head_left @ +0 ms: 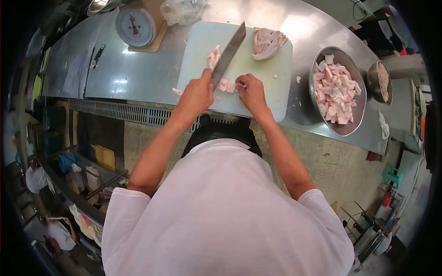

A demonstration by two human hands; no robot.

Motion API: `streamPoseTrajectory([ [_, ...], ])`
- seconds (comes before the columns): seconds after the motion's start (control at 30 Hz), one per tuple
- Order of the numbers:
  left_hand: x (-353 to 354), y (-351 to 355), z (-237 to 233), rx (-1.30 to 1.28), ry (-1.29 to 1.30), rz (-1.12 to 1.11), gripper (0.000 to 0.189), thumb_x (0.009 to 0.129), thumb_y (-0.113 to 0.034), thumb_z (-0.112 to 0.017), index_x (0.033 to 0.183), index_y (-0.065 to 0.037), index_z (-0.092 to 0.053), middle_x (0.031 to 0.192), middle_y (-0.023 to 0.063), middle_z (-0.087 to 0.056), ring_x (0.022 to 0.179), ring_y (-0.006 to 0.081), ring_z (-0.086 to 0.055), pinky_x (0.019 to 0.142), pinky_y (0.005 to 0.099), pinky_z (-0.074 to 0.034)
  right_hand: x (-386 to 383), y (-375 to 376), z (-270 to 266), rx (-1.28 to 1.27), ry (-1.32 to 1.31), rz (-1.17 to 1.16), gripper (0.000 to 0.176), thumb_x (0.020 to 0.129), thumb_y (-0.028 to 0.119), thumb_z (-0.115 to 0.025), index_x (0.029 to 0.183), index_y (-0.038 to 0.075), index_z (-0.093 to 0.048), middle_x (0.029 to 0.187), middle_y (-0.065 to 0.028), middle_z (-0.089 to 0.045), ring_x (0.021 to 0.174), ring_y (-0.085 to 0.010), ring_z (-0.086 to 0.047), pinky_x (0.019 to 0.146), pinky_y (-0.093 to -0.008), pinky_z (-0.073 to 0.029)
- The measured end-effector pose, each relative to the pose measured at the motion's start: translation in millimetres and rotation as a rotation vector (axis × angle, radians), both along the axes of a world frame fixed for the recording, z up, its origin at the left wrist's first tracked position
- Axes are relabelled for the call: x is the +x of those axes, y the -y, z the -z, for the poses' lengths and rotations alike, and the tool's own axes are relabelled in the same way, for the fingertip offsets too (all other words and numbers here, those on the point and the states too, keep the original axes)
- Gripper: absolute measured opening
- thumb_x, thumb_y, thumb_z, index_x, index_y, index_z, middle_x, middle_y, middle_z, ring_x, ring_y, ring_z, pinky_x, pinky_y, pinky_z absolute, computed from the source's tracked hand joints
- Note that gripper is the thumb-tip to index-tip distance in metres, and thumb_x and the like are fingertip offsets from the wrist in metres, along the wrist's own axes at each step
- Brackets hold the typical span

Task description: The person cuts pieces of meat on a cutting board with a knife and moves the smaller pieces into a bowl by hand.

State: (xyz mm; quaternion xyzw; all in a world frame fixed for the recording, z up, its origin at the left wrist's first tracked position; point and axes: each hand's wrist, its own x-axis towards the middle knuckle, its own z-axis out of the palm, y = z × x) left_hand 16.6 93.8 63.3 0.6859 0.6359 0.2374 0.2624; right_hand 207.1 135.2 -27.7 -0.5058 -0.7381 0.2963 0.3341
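My left hand (199, 94) is closed around the handle of a wide-bladed knife (230, 53), whose blade points up and to the right over the white cutting board (195, 50). Under and beside the blade lies a strip of pale pink fatty meat (227, 86). The fingertips of my right hand (252, 93) pinch the right end of this strip. A small cut piece (213, 57) rests left of the blade, and little scraps lie near my left hand. At the board's top right sits a larger slab of meat (268, 43).
Right of the board stands a steel bowl (314, 99) heaped with cut meat, beside a smaller bowl (390, 89). A dial scale (135, 27), a plastic bag (183, 10) and a box cutter (97, 56) lie on the steel table (138, 76). Other people (62, 233) are at lower left.
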Motion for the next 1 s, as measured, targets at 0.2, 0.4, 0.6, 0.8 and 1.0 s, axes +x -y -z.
streamPoseTrajectory([
  [0.2, 25, 8, 9, -0.141, -0.083, 0.021, 0.019, 0.09, 0.0, -0.049, 0.106, 0.005, -0.041, 0.074, 0.0322, -0.061, 0.078, 0.0523, -0.059, 0.067, 0.0575, -0.043, -4, -6, -4, 0.057, 0.029, 0.02, 0.005, 0.074, -0.002, -0.063, 0.077, -0.001, -0.067, 0.077, -0.0187, -0.062, 0.077, -0.0383, -0.061, 0.071, -0.0451, -0.049],
  [0.4, 39, -15, 42, -0.2, -0.156, 0.029, 0.037, 0.079, 0.006, -0.051, 0.114, 0.013, -0.04, 0.079, 0.0334, -0.063, 0.076, 0.0512, -0.063, 0.07, 0.0554, -0.05, -5, -12, 4, -0.017, 0.049, 0.007, 0.009, 0.073, -0.004, -0.061, 0.077, 0.0, -0.068, 0.077, -0.0192, -0.063, 0.077, -0.0387, -0.062, 0.072, -0.0449, -0.049],
  [0.6, 11, -70, 32, -0.301, 0.302, -0.048, 0.029, 0.093, -0.011, -0.052, 0.117, 0.004, -0.044, 0.062, 0.0144, -0.057, 0.045, 0.0231, -0.058, 0.04, 0.0369, -0.046, -1, -6, -4, -0.023, 0.037, 0.019, 0.009, 0.073, -0.004, -0.061, 0.076, 0.001, -0.067, 0.078, -0.0192, -0.063, 0.077, -0.0389, -0.063, 0.071, -0.0449, -0.05],
  [0.8, -17, -64, -22, -0.037, 0.182, -0.134, 0.017, 0.094, -0.011, -0.05, 0.103, 0.001, -0.043, 0.073, 0.0249, -0.062, 0.051, 0.0354, -0.061, 0.045, 0.0445, -0.049, 1, -40, -11, -0.056, 0.124, -0.017, 0.018, 0.074, -0.005, -0.062, 0.089, 0.004, -0.067, 0.094, -0.0175, -0.063, 0.09, -0.0374, -0.062, 0.077, -0.0428, -0.05],
  [1.0, -45, -62, -20, -0.085, 0.081, -0.276, 0.023, 0.093, -0.009, -0.053, 0.113, 0.001, -0.047, 0.065, 0.0154, -0.06, 0.042, 0.024, -0.057, 0.037, 0.0372, -0.045, -41, -108, -14, 0.42, 0.149, -0.447, 0.044, 0.066, 0.004, -0.074, 0.109, 0.007, -0.064, 0.119, -0.0114, -0.057, 0.109, -0.0328, -0.054, 0.09, -0.0391, -0.049],
])
